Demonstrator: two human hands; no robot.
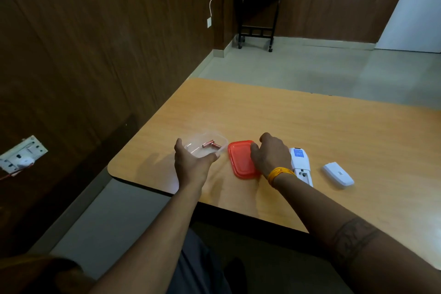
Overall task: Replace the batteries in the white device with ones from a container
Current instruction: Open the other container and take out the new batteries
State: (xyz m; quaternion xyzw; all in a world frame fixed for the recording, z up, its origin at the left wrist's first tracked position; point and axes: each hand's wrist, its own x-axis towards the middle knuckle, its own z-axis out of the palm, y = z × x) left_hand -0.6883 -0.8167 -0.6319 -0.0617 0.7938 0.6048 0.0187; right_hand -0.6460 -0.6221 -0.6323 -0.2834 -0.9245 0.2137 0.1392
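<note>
Cupping the clear tub (202,137) from the near side, the left hand (191,162) held its rim, two batteries (211,144) lying inside. Just right of it lay the red lid (239,160), the right hand (270,154) curled over its right edge and hiding part of the device (300,164). Farther right on the table (310,122) sat the loose white cover (337,174).

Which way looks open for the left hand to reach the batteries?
Probably from above: the tub is uncovered, its lid beside it, and the left hand already cups its near side, close to the batteries.
</note>
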